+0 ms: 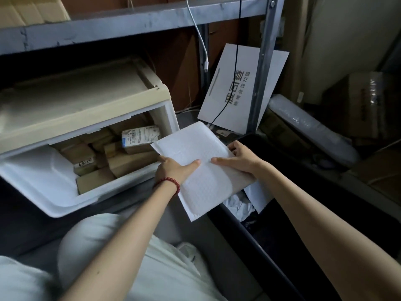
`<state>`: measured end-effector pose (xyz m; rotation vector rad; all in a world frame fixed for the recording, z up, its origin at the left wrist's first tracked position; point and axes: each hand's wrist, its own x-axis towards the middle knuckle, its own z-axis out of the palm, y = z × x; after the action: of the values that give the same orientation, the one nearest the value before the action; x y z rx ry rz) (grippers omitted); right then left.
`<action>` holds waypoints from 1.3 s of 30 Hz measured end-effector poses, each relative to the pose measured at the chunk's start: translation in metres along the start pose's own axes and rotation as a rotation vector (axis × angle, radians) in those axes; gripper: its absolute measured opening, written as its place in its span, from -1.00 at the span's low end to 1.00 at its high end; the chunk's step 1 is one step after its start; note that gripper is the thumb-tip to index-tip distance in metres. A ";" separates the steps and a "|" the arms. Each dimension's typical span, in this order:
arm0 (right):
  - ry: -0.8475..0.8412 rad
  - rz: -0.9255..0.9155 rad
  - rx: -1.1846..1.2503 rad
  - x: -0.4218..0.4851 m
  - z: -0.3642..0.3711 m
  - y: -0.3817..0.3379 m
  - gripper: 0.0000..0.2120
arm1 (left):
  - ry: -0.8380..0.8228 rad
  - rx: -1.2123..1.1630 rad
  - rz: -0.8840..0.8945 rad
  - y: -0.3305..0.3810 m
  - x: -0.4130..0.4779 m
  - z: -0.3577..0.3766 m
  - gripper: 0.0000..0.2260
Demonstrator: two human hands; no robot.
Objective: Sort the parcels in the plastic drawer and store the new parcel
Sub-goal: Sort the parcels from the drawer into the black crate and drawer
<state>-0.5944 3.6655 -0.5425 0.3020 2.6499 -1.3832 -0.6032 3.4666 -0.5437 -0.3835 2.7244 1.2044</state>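
Note:
A white bubble mailer [201, 181] is held flat in front of me, just right of the open plastic drawer [43, 181]. My left hand [173, 170] grips its left edge, thumb on top. My right hand [240, 158] holds the right edge, thumb laid across the top face and fingers curled round the far side. The white drawer is pulled out of a beige cabinet [71, 103] and holds several brown cardboard parcels [130, 161], plus one parcel with a white shipping label [140, 135].
A grey metal shelf [108, 25] runs overhead with an upright post [264, 68]. A white printed card [238, 90] leans behind the post. White and black cables [200, 40] hang down. A black bin [271, 213] with crumpled paper stands at right. Boxes and bubble wrap [308, 124] lie far right.

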 end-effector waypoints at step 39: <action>0.832 0.841 0.301 -0.122 0.012 0.290 0.13 | -1.127 0.320 0.576 0.034 -0.061 0.345 -0.16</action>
<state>-0.4067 3.8037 -0.7534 2.1089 2.1921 -1.4807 -0.5467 3.7552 -0.7369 0.8971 1.9271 0.6661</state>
